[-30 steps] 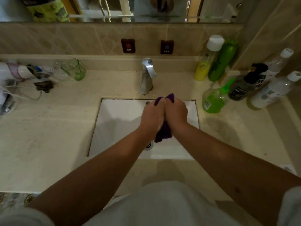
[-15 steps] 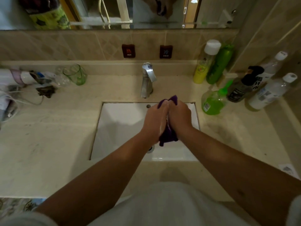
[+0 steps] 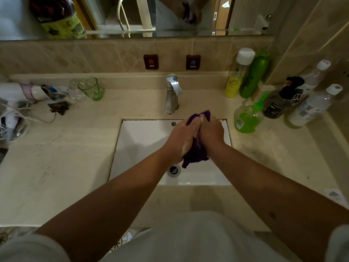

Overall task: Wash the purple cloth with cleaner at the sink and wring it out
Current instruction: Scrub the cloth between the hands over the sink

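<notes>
Gripping the purple cloth [image 3: 195,153] between them, the left hand [image 3: 181,137] and right hand [image 3: 211,132] press together over the white sink [image 3: 139,140], fingers curled round the bunched fabric. White suds show on the left hand. Cloth ends stick out beyond the fingers and below the wrists, above the drain [image 3: 173,170]. Just beyond the hands stands the chrome tap [image 3: 172,93]; right of them, a green soap bottle [image 3: 246,118] sits on the surface [image 3: 56,167].

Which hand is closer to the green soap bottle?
Right. The right hand grips the purple cloth on the side toward the green soap bottle. The left hand grips the cloth's other side, farther from the bottle.
</notes>
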